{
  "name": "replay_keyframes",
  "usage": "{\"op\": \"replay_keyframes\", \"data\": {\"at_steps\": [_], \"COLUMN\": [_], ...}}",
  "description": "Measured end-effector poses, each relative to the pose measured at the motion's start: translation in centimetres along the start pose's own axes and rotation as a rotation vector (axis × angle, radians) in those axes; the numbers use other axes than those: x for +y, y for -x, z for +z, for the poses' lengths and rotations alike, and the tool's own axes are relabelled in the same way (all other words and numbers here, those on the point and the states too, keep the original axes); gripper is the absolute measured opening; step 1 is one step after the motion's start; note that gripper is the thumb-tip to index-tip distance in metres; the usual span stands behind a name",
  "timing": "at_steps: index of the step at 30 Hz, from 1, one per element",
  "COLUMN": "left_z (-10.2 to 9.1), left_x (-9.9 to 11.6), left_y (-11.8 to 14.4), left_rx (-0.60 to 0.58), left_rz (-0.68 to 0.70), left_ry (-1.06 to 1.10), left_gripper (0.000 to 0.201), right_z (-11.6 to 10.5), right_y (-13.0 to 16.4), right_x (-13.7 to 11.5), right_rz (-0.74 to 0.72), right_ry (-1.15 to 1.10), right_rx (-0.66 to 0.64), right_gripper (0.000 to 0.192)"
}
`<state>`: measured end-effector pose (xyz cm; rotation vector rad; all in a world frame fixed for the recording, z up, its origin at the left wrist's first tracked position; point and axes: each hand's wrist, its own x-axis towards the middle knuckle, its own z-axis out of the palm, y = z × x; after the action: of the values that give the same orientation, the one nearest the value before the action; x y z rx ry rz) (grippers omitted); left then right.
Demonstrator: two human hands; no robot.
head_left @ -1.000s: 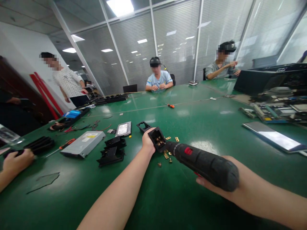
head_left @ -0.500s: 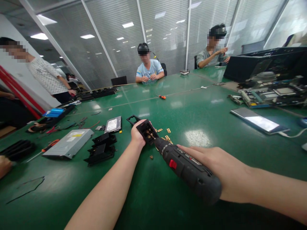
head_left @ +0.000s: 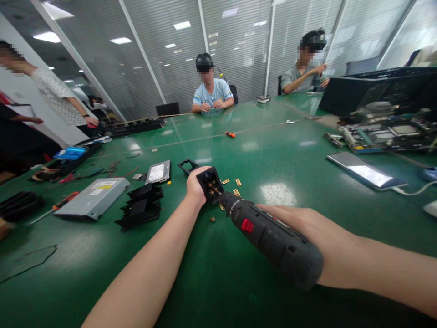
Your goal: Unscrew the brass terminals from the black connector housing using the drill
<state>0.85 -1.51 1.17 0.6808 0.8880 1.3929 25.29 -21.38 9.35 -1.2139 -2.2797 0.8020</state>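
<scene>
My left hand is closed around a small black plastic housing that has brass-coloured parts inside its open face. My right hand grips a black power screwdriver with a red switch on its side. The driver's nose points at the lower right of the housing; whether the bit touches anything inside I cannot tell. Several small brass plates lie behind and beside the driver's nose. A tiny brass piece rests on the table below the housing. Beyond my left hand is a black frame.
Left of my arm are black plastic parts, a hard drive and a silver optical drive. An orange screwdriver lies farther back. On the right are a phone, circuit boards and a black case. Other people surround the green table.
The driver's nose has shifted slightly right and down from the housing's interior toward its edge. The housing now faces me a little more. The whole view has tilted slightly.
</scene>
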Motion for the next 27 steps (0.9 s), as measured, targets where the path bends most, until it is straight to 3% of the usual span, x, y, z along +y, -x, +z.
{"op": "replay_keyframes", "data": {"at_steps": [7, 27], "left_z": [-0.29, -0.42], "left_x": [-0.18, -0.51], "left_y": [-0.15, -0.34], "left_rx": [-0.019, -0.056], "left_rz": [0.01, 0.022], "left_ry": [-0.069, -0.088], "left_gripper": [0.018, 0.026], "right_z": [0.31, 0.66], "right_y": [0.05, 0.16], "right_x": [0.19, 0.51], "right_rz": [-0.012, -0.058], "right_ry": [-0.013, 0.043], "right_rx": [-0.002, 0.025], "right_gripper": [0.064, 0.061]}}
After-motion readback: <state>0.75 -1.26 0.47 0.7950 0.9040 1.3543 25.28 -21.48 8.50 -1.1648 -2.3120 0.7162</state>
